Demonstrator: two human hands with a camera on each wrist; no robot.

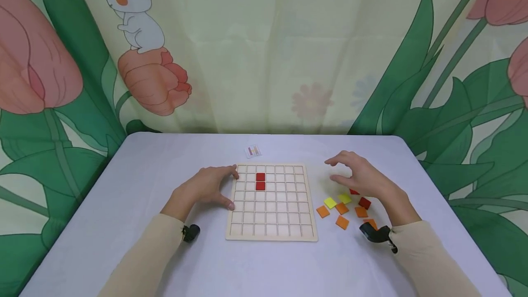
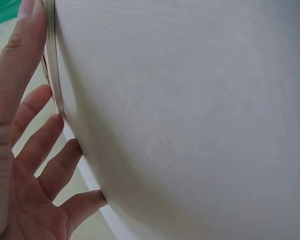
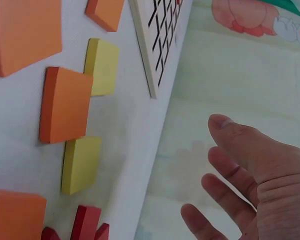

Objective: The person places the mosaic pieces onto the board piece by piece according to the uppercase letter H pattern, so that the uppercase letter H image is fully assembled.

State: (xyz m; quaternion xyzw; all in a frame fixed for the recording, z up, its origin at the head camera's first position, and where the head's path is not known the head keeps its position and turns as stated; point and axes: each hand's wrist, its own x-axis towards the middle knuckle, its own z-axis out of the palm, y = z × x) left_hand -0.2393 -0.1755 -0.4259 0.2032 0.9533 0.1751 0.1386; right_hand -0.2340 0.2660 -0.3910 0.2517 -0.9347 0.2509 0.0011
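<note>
A pale wooden grid board (image 1: 270, 239) lies on the table, with two red square tiles (image 1: 261, 181) set in neighbouring cells, one above the other, in its upper left part. My left hand (image 1: 208, 187) touches the board's left edge with thumb and fingers spread apart; in the left wrist view the fingertips (image 2: 70, 150) meet the edge side. To the right of the board my right hand (image 1: 365, 175) hovers above the table, fingers loosely bent and nothing between them. Under and beside it lie loose orange tiles (image 1: 342, 222), yellow tiles (image 1: 330, 202) and red tiles (image 1: 365, 203).
A small card with a coloured grid pattern (image 1: 253, 151) lies just behind the board. The white table (image 1: 185, 260) ends at a curtain (image 1: 255, 58) printed with tulips and a rabbit. Each wrist carries a small black camera (image 1: 191, 233).
</note>
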